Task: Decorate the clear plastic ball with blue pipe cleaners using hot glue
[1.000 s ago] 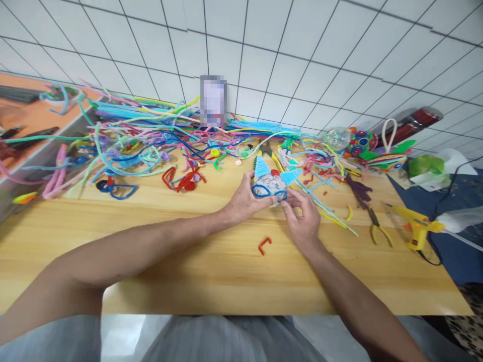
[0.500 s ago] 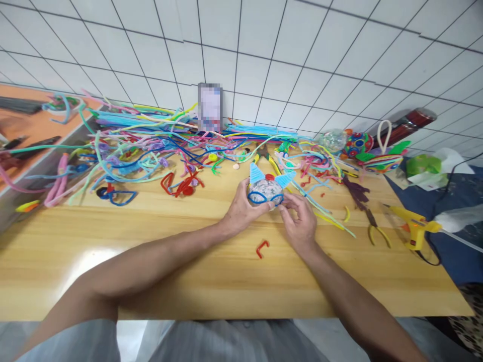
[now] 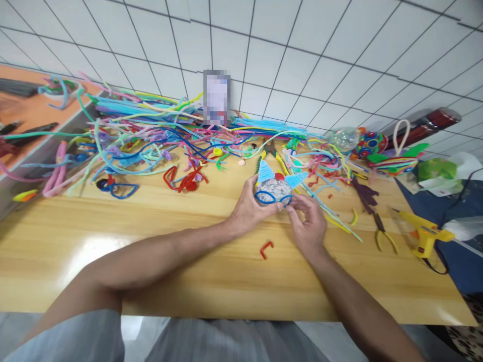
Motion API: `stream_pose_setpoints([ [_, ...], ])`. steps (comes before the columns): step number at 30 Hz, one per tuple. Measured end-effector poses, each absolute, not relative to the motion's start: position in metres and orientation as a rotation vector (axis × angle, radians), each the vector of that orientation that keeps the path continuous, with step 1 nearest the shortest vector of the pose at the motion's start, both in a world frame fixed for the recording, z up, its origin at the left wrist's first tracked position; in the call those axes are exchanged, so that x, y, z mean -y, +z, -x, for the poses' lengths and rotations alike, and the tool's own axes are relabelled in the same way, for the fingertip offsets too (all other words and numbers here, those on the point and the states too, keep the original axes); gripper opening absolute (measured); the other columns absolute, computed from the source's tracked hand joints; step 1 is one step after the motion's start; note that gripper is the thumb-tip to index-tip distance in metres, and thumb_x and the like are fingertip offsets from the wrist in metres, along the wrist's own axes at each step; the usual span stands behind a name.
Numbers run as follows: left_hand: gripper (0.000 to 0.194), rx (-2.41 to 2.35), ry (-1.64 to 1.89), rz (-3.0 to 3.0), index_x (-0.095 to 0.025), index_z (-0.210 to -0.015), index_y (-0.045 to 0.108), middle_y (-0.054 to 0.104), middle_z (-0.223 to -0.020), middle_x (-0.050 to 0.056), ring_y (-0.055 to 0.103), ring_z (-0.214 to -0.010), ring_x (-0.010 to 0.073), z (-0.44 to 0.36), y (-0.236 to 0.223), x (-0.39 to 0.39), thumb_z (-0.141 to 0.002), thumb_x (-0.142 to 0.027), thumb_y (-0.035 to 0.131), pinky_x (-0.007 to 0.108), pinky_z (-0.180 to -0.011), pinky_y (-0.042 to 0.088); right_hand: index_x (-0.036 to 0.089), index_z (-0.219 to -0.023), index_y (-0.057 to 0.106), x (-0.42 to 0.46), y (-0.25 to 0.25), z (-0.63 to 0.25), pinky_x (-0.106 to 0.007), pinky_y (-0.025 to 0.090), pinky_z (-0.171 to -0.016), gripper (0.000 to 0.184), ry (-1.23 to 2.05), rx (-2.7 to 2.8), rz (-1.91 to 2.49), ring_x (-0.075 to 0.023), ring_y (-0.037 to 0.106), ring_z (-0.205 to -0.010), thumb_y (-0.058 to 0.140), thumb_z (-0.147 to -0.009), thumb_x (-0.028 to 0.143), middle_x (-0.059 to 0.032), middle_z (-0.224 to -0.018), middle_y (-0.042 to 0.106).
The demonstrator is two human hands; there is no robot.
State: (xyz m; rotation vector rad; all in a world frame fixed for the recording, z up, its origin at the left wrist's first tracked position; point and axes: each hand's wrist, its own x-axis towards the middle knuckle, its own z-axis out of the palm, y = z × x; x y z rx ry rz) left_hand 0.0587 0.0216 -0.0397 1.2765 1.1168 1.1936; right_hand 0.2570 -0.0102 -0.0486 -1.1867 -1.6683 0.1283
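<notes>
A grey-white mottled ball (image 3: 272, 188) carries two light-blue pointed ears, a red button-like piece on top, and blue pipe-cleaner glasses (image 3: 265, 197) across its front. My left hand (image 3: 249, 206) grips the ball from the left, thumb along its lower front. At the right edge, my right hand (image 3: 309, 218) has its fingers closed at the right ring of the glasses; the exact pinch point is partly hidden. On the table below the ball lies a bent red pipe-cleaner piece (image 3: 266, 250).
Tangled pipe cleaners (image 3: 151, 146) spread along the wall, with a phone (image 3: 217, 98) standing among them. Yellow-handled pliers (image 3: 270, 151) lie behind the ball. To the right are more pliers (image 3: 383, 234), a yellow glue gun (image 3: 424, 234) and decorated balls (image 3: 372, 145).
The whole scene has shifted in the view, mostly rightward, as the camera turned. Both hands keep nearly the same hold on the ball and glasses.
</notes>
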Motion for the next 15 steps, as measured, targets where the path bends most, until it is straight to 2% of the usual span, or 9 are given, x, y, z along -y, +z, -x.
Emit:
stream_pose_setpoints([
  [4, 0.102, -1.084, 1.234, -1.276, -0.020, -0.151, 0.046, 0.061, -0.157, 0.019, 0.063, -0.147, 0.0354, -0.0589, -0.0394, -0.0218, -0.070, -0.047, 0.102, 0.053, -0.127, 0.051, 0.027, -0.133, 0.075, 0.0103, -0.0508, -0.2585, -0.039, 0.071, -0.078, 0.031, 0.135, 1.656, 1.185, -0.0213, 0.081, -0.091, 0.079, -0.102, 0.030, -0.0065, -0.114, 0.080],
  [9, 0.095, -1.075, 1.216, -1.286, -0.019, -0.147, 0.050, 0.059, -0.158, 0.021, 0.060, -0.150, 0.0377, -0.0583, -0.0401, -0.0218, -0.072, -0.048, 0.099, 0.057, -0.129, 0.048, 0.027, -0.133, 0.074, 0.0105, -0.0525, -0.2612, -0.041, 0.071, -0.081, 0.032, 0.129, 1.675, 1.214, -0.0219, 0.080, -0.091, 0.079, -0.102, 0.033, -0.0068, -0.114, 0.079],
  [15, 0.097, -1.100, 1.230, -1.268, -0.021, -0.149, 0.049, 0.062, -0.155, 0.018, 0.061, -0.148, 0.0362, -0.0591, -0.0431, -0.0221, -0.072, -0.050, 0.101, 0.055, -0.128, 0.050, 0.027, -0.131, 0.074, 0.0097, -0.0540, -0.2586, -0.042, 0.072, -0.082, 0.032, 0.174, 1.628, 1.242, -0.0219, 0.080, -0.091, 0.079, -0.102, 0.039, -0.0078, -0.114, 0.078],
])
